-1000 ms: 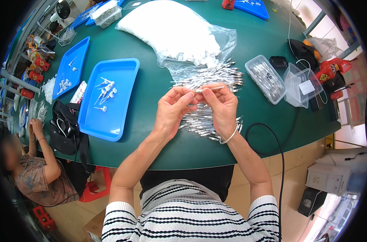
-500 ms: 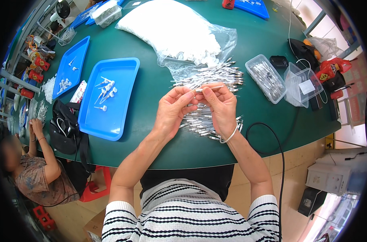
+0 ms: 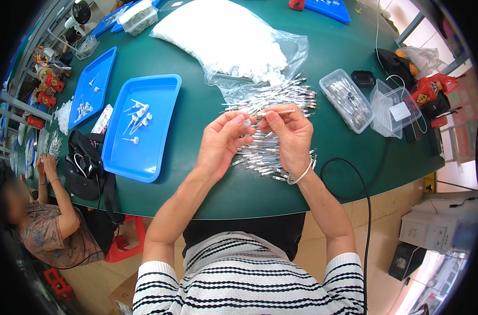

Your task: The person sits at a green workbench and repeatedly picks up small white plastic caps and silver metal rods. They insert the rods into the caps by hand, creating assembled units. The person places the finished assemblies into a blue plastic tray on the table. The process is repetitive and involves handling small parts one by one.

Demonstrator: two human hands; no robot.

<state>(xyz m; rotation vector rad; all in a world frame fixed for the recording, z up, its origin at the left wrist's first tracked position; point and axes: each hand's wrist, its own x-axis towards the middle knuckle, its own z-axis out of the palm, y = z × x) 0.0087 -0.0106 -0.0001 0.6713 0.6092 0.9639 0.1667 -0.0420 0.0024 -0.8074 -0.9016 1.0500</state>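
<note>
Over a pile of slim metal-and-white rods (image 3: 286, 98), my two hands are held close together. My left hand (image 3: 217, 144) pinches a small white cap (image 3: 247, 123) between thumb and fingertips. In my right hand (image 3: 291, 137), thumb and forefinger grip one slim rod (image 3: 286, 111), which points toward the cap. Cap and rod appear slightly apart. Just beyond the pile lies a large clear bag (image 3: 298, 51) spilling white caps (image 3: 265, 60). To the left, a blue tray (image 3: 168, 113) carries several white-headed pieces with thin stems (image 3: 139, 118).
A second blue tray (image 3: 107, 68) lies farther left, beside a black bag (image 3: 84, 168). On the right stand a clear box of rods (image 3: 349, 102) and clear plastic containers (image 3: 399, 113). A black cable (image 3: 357, 181) crosses the table edge. Another person (image 3: 58, 220) works at the left.
My hands have drawn slightly apart, the right one shifting a little to the right with the rod. The white cap in my left fingertips now shows.
</note>
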